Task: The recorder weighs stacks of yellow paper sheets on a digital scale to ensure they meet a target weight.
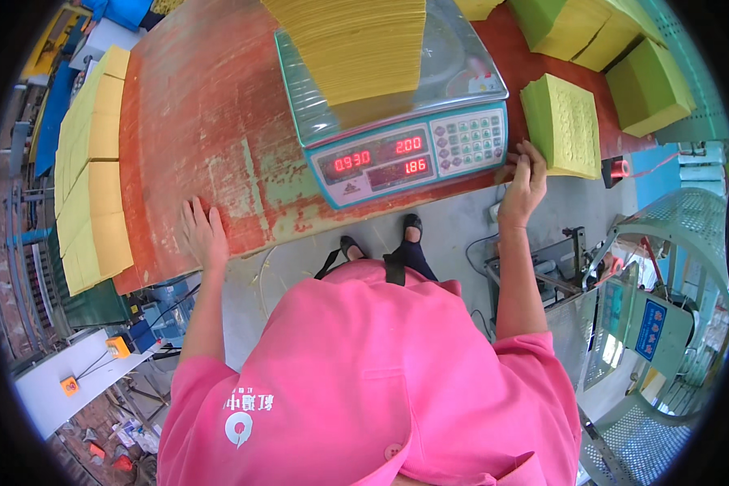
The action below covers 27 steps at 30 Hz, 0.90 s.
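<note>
My left hand (203,233) rests palm down near the front edge of the worn red table (194,138), its fingers stretched out and holding nothing. My right hand (525,188) is at the front right corner of a teal digital scale (405,162), beside a small stack of yellow-green paper (560,125). Its fingers are loosely bent and apart, with nothing seen in them; whether they touch the scale or the stack I cannot tell. A tall stack of yellow paper sheets (360,53) stands on the scale's clear-covered pan, and red digits glow on the display.
A row of yellow paper stacks (97,194) lines the table's left edge. More yellow-green stacks (648,85) stand at the far right. Machinery with a perforated metal guard (680,235) is beyond the right edge. At lower left is a white bench (73,381) with orange switch boxes.
</note>
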Tool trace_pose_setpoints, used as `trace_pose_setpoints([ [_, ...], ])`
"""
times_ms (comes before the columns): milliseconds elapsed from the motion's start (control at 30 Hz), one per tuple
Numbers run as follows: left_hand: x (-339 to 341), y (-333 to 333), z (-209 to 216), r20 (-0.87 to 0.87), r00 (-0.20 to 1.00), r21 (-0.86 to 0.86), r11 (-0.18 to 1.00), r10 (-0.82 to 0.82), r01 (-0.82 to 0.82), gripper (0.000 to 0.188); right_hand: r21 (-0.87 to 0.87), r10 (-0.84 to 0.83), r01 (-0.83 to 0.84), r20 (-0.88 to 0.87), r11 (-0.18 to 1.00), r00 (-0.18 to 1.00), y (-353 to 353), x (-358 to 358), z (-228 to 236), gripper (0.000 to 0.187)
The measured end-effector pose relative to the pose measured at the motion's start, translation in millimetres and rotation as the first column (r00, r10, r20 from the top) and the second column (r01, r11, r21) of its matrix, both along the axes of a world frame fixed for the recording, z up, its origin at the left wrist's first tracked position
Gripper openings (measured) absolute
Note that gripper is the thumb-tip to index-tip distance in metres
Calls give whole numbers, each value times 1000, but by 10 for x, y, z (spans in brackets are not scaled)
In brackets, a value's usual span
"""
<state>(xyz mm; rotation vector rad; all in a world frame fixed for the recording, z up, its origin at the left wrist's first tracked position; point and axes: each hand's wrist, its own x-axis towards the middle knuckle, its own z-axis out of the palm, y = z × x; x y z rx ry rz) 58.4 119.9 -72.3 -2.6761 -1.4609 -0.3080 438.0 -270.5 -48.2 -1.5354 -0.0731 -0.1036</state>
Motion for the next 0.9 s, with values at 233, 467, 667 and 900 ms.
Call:
trace_pose_setpoints([
  [233,-18,4,-26,84,996,-10,1000,-25,25,53,-190,11,20,163,982,987,-24,-9,-212,23],
  [467,8,13,-21,99,995,-15,1000,-22,23,52,-281,19,44,217,959,976,-60,-8,-279,23],
  [667,6,6,-13,73,997,-28,1000,-5,7,53,-325,23,58,240,944,971,-44,-46,-180,21],
  [900,483,-276,366,675,708,-350,934,205,63,45,-340,53,40,261,939,964,-100,21,-190,21],
])
